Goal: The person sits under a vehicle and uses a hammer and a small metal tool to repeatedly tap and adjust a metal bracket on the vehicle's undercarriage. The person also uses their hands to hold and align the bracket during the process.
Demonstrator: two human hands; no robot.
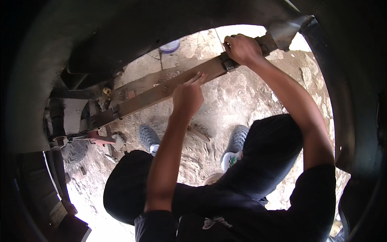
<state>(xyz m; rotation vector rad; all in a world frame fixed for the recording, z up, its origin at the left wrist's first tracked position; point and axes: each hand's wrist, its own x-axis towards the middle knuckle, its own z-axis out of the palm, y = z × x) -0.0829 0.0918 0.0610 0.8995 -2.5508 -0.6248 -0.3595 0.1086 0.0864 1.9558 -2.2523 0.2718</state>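
A long flat steel bar, like a leaf spring (149, 97), runs diagonally under a dark metal body, with a clamp (227, 61) toward its right end. My left hand (188, 92) rests against the bar's middle, two fingers stretched along its face. My right hand (244, 49) is higher up beside the clamp, fingers curled over the bar's upper part; what lies under those fingertips is partly hidden.
Dark body panels (113, 32) arch overhead and down both sides. At left are a bolted mount (60, 121), a red metal piece (98, 138) and a tyre (74, 151). A purple-white container (170, 46) stands beyond the bar. My legs and grey shoes are on rough, dusty ground (213, 101).
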